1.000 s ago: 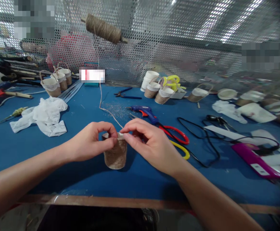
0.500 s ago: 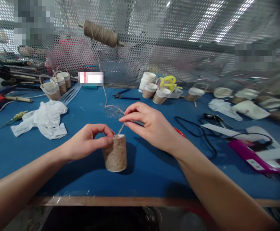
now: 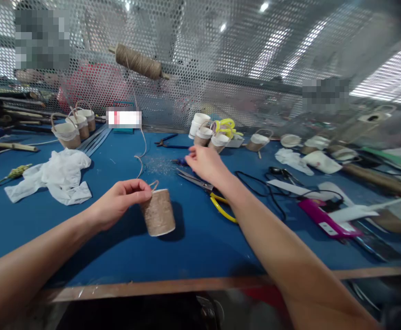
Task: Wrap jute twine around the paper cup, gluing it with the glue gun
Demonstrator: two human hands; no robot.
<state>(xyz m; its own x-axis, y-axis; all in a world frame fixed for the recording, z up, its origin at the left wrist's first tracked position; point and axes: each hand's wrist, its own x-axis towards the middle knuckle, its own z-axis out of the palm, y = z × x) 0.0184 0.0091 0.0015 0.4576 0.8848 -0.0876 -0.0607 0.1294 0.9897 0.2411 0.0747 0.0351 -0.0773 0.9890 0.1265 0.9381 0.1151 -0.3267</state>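
Note:
My left hand (image 3: 121, 201) is closed, pinching the rim of a small twine-wrapped cup (image 3: 158, 213). The cup tilts slightly above the blue table. A small twine loop (image 3: 155, 184) rises at its rim, and twine (image 3: 139, 167) runs from my left fingers up toward the spool (image 3: 138, 62). My right hand (image 3: 205, 161) is beyond the cup, its fingers curled at the end of a small blue-handled tool (image 3: 181, 162) with a thin dark tip. Beneath my right wrist lie scissors with yellow handles (image 3: 223, 211), partly hidden by the arm.
Pliers (image 3: 169, 141) lie behind the tool. Finished-looking cups with handles (image 3: 68, 134) stand at the back left, others (image 3: 219, 142) at the back centre. A crumpled white cloth (image 3: 54, 176) lies left; a magenta power strip (image 3: 327, 220) and black cable (image 3: 264, 190) lie right.
My right hand has let go of the twine and moved away to the blue-handled tool, uncovering the scissors. The cup now tilts in my left hand, and the view has turned right.

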